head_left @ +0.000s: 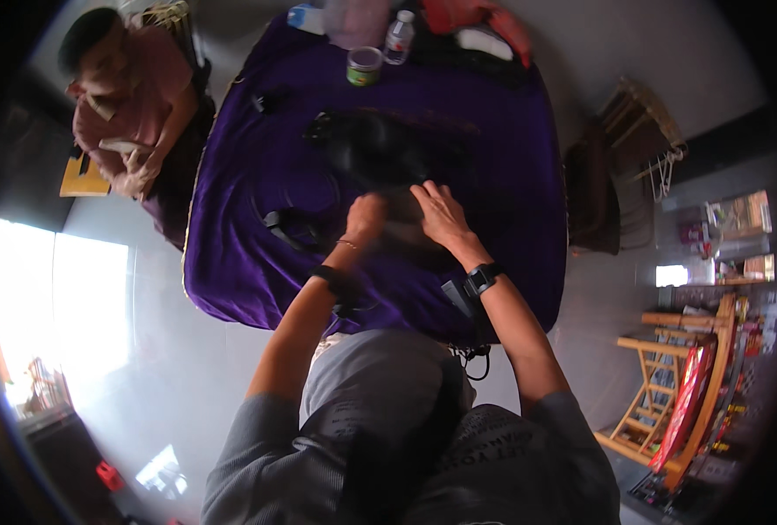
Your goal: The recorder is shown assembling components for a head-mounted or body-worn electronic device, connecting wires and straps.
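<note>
In front of me, a blurred dark brown piece (403,208), perhaps cloth, spans the gap between my hands; its kind is unclear. My left hand (367,217) is closed in a fist at its left end. My right hand (443,214) grips its right side, fingers bent over the edge and thumb mostly hidden. Just beyond the hands lies a bulky black item (375,147), soft-looking and without clear outline. Left of my left hand rests a black looped cable or strap (288,229). Black bands circle both wrists.
A purple cloth (239,175) covers the table. Along its far edge stand a lidded jar (364,66), a clear bottle (399,38) and red fabric (485,19). A seated person (134,114) is at the left; chairs (603,171) and a wooden rack (677,385) stand at the right.
</note>
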The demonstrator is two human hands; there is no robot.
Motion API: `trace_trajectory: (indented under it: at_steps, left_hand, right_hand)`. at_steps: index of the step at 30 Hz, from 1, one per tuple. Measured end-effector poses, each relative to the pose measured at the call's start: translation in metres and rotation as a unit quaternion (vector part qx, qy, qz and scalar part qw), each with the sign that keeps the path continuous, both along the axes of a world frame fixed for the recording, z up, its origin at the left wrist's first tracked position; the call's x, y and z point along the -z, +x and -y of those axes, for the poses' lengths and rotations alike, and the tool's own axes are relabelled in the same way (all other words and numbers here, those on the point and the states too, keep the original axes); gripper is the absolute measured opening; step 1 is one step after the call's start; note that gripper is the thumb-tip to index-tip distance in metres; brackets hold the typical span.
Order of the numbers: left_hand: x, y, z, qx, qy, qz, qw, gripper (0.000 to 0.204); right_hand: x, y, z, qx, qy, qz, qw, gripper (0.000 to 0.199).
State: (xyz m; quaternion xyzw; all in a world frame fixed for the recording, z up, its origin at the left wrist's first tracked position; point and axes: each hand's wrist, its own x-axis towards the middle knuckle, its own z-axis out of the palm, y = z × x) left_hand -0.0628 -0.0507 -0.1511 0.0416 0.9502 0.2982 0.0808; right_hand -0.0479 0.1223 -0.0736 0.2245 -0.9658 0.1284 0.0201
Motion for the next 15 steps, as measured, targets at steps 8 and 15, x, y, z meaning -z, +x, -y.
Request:
trace_trajectory:
  at_steps: [8,15]
  left_hand:
    - [-0.012,-0.001,-0.021,0.074,0.034,0.014,0.997,0.011]
    - [-0.017,-0.002,-0.004,0.2,-0.083,-0.042,0.975,0.015]
  right_hand:
    - [-0.002,-0.001,-0.025,0.01,-0.088,0.081,0.993,0.057]
    - [0.005,-0.015,-0.031,-0.021,-0.151,0.1,0.983,0.052]
